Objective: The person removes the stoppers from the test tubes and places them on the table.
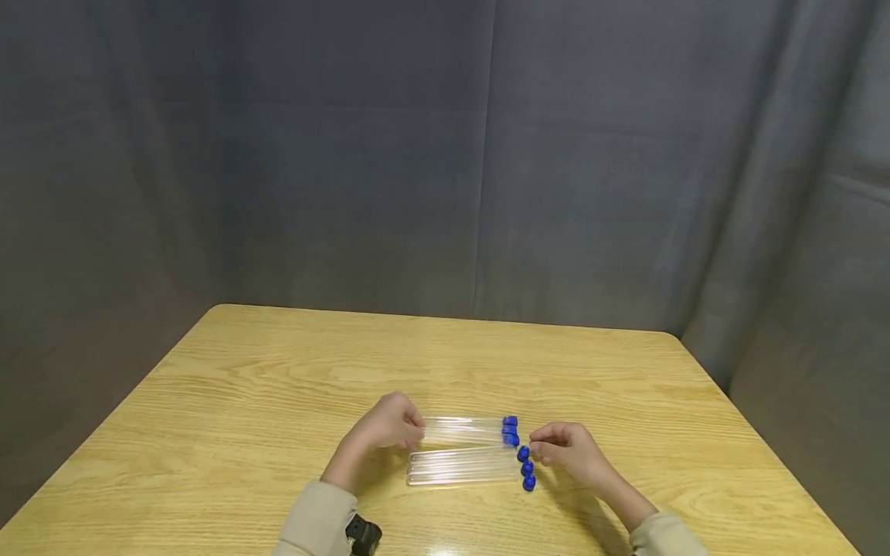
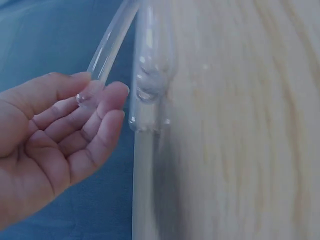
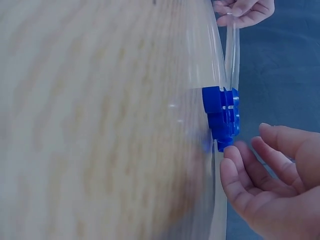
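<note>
Clear tubes with round ends lie in two groups on the table. The far group of tubes [image 1: 462, 429] has blue caps [image 1: 510, 431] at its right ends. In the near group of tubes [image 1: 459, 468], no caps are fitted; three loose blue caps [image 1: 527, 468] sit beside its right ends. My left hand [image 1: 396, 421] pinches the rounded end of a far tube [image 2: 109, 50] between thumb and fingers, seen raised in the left wrist view. Fingers loosely bent and holding nothing, my right hand [image 1: 570, 450] hovers just right of the caps. Blue caps [image 3: 214, 102] overlap in the right wrist view.
The wood-grain table [image 1: 292, 363] extends around the tubes, with its far edge against a grey curtain [image 1: 361, 193]. A black band [image 1: 363, 534] is on the left wrist.
</note>
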The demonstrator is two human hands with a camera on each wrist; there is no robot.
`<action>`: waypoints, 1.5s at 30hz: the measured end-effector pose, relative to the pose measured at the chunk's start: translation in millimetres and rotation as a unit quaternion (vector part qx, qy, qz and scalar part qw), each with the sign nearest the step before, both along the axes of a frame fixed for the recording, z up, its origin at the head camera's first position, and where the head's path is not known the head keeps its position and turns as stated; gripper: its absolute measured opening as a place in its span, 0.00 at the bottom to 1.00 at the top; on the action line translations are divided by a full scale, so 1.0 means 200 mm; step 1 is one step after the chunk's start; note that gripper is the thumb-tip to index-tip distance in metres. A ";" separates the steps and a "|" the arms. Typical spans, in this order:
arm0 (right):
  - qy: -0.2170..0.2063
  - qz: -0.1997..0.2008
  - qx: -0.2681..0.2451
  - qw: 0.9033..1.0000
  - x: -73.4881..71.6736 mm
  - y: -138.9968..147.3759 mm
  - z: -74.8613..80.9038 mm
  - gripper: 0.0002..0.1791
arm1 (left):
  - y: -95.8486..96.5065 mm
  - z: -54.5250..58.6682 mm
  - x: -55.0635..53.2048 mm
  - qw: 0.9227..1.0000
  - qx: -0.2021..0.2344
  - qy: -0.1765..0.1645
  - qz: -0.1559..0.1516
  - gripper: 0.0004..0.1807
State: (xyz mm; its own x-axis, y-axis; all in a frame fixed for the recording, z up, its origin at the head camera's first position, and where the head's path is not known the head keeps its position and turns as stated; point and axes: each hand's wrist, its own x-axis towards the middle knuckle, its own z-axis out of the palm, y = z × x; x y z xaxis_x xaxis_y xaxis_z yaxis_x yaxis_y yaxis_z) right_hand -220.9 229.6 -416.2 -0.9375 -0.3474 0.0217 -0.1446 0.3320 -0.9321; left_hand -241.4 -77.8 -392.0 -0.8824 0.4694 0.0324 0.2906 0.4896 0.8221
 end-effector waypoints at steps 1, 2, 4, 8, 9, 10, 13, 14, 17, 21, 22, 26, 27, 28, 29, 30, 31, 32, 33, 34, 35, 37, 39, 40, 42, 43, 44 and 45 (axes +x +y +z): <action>0.000 0.000 -0.001 1.000 0.00 0.00 0.00 0.15 | 0.00 0.00 0.00 1.000 0.012 -0.005 -0.001 0.04; -0.001 0.000 -0.003 1.000 0.00 0.00 0.00 0.15 | 0.00 0.00 0.00 1.000 0.026 -0.011 -0.001 0.05; 0.002 -0.003 -0.006 1.000 0.00 0.00 0.01 0.14 | 0.00 0.01 0.00 0.998 0.054 -0.022 -0.003 0.06; 0.014 -0.015 -0.016 1.000 0.01 0.00 0.01 0.14 | -0.01 0.03 0.00 0.995 0.094 -0.028 -0.005 0.08; 0.017 -0.019 -0.020 0.999 0.01 0.00 0.01 0.14 | -0.01 0.04 0.00 0.995 0.100 -0.028 -0.006 0.08; 0.017 -0.025 -0.024 0.999 0.01 0.00 0.01 0.14 | -0.01 0.04 0.00 0.994 0.108 -0.030 -0.007 0.09; 0.011 -0.037 -0.044 0.998 0.02 0.00 0.02 0.15 | -0.01 0.10 0.04 0.991 0.126 -0.038 -0.008 0.10; 0.008 -0.041 -0.049 0.998 0.02 0.00 0.02 0.16 | -0.01 0.13 0.05 0.990 0.132 -0.042 -0.009 0.10; -0.001 -0.047 -0.060 0.997 0.03 0.00 0.04 0.18 | -0.01 0.15 0.06 0.988 0.143 -0.053 -0.013 0.11; -0.004 -0.065 -0.073 0.995 0.04 -0.01 0.07 0.19 | -0.01 0.12 0.03 0.985 0.159 -0.067 -0.023 0.12; -0.004 -0.072 -0.078 0.994 0.04 -0.02 0.08 0.19 | -0.01 0.12 0.03 0.984 0.163 -0.071 -0.025 0.12; -0.007 -0.103 -0.110 0.989 0.04 -0.04 0.11 0.21 | -0.01 0.14 0.04 0.980 0.177 -0.081 -0.033 0.11; -0.009 -0.109 -0.118 0.987 0.04 -0.04 0.11 0.22 | -0.01 0.15 0.04 0.980 0.180 -0.082 -0.034 0.11; -0.010 -0.113 -0.123 0.986 0.05 -0.04 0.12 0.23 | -0.01 0.15 0.05 0.979 0.182 -0.084 -0.034 0.11; -0.013 -0.115 -0.130 0.985 0.05 -0.05 0.13 0.23 | -0.01 0.16 0.05 0.979 0.183 -0.086 -0.035 0.11; -0.013 -0.114 -0.137 0.984 0.05 -0.05 0.13 0.24 | -0.01 0.16 0.05 0.978 0.185 -0.088 -0.035 0.11; -0.013 -0.110 -0.145 0.983 0.05 -0.05 0.13 0.25 | -0.01 0.17 0.05 0.978 0.186 -0.090 -0.035 0.11; -0.010 -0.105 -0.151 0.983 0.06 -0.06 0.14 0.25 | -0.01 0.17 0.06 0.977 0.188 -0.092 -0.035 0.11; -0.004 -0.097 -0.156 0.983 0.06 -0.06 0.14 0.24 | -0.01 0.18 0.06 0.977 0.189 -0.094 -0.035 0.11; 0.003 -0.090 -0.161 0.983 0.07 -0.06 0.14 0.24 | -0.01 0.18 0.06 0.977 0.189 -0.095 -0.035 0.11; 0.010 -0.083 -0.167 0.982 0.07 -0.06 0.14 0.23 | -0.01 0.18 0.06 0.976 0.190 -0.096 -0.035 0.11; 0.028 -0.068 -0.174 0.982 0.07 -0.06 0.13 0.18 | -0.01 0.18 0.07 0.976 0.191 -0.097 -0.035 0.11; 0.045 -0.055 -0.176 0.982 0.07 -0.06 0.12 0.14 | -0.01 0.18 0.07 0.976 0.191 -0.098 -0.035 0.11; 0.052 -0.050 -0.176 0.982 0.07 -0.06 0.12 0.12 | -0.01 0.18 0.07 0.976 0.190 -0.098 -0.034 0.11; 0.065 -0.041 -0.172 0.982 0.06 -0.05 0.11 0.10 | -0.01 0.18 0.07 0.976 0.190 -0.098 -0.034 0.11; 0.069 -0.039 -0.170 0.982 0.06 -0.05 0.11 0.10 | -0.01 0.18 0.07 0.976 0.190 -0.097 -0.035 0.11; 0.071 -0.039 -0.168 0.982 0.06 -0.05 0.11 0.10 | -0.01 0.18 0.07 0.976 0.191 -0.097 -0.036 0.11; 0.073 -0.041 -0.165 0.983 0.06 -0.05 0.11 0.10 | -0.01 0.18 0.07 0.976 0.191 -0.096 -0.037 0.11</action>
